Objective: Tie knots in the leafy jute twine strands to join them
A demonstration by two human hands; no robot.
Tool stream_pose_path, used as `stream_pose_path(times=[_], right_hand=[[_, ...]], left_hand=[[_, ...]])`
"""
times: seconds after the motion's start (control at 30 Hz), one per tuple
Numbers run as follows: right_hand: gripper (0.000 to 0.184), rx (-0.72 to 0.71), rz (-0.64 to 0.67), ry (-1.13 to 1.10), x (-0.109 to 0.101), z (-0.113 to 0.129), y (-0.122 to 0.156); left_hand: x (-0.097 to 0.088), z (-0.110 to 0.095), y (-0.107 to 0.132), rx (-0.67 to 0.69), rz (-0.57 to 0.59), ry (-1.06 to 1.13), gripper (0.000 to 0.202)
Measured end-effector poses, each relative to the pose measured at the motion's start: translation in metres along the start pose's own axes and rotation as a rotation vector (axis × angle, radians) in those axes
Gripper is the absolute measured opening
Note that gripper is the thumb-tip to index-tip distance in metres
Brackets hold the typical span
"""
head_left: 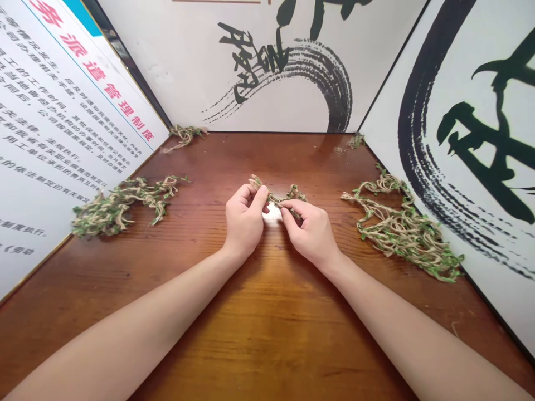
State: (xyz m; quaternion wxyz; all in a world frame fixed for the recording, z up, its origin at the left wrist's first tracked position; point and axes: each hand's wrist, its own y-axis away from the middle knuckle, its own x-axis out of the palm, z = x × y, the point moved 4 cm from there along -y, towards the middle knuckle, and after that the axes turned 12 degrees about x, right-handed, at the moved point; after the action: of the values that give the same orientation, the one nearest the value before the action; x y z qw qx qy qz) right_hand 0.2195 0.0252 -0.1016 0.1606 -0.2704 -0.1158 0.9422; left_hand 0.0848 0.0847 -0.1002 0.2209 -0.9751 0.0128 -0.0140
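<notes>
My left hand [244,218] and my right hand [311,231] meet over the middle of the wooden table [259,323]. Both pinch a short piece of tan twine with small green leaves [279,196], which stretches between their fingertips just above the table. The left thumb and fingers close on its left end, and the right fingers close on its right end. To the left lies a pile of the same leafy twine [121,205]. A larger pile [403,228] lies to the right against the wall panel.
Panels enclose the table: a white board with printed text [58,139] on the left, calligraphy panels at the back [267,67] and right [472,156]. Small twine scraps lie in the back left corner [184,135] and back right corner [355,141].
</notes>
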Motion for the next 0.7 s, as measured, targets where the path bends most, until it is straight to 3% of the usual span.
stream_pose_path(times=[0.33, 0.57, 0.63, 0.7], right_hand=[[0.017, 0.122, -0.173, 0.129, -0.007, -0.002, 0.001], [0.018, 0.087, -0.147, 0.143, -0.005, -0.004, 0.001], [0.019, 0.081, -0.149, 0.147, -0.005, -0.004, 0.001], [0.020, 0.089, -0.152, 0.162, -0.006, -0.004, 0.001]], left_hand=[[0.001, 0.005, -0.001, -0.078, -0.035, 0.007, 0.006], [-0.001, 0.007, -0.002, -0.059, -0.058, -0.043, 0.003], [-0.004, 0.005, -0.001, 0.004, -0.082, -0.123, 0.009], [-0.007, -0.005, 0.003, 0.182, -0.110, -0.275, 0.021]])
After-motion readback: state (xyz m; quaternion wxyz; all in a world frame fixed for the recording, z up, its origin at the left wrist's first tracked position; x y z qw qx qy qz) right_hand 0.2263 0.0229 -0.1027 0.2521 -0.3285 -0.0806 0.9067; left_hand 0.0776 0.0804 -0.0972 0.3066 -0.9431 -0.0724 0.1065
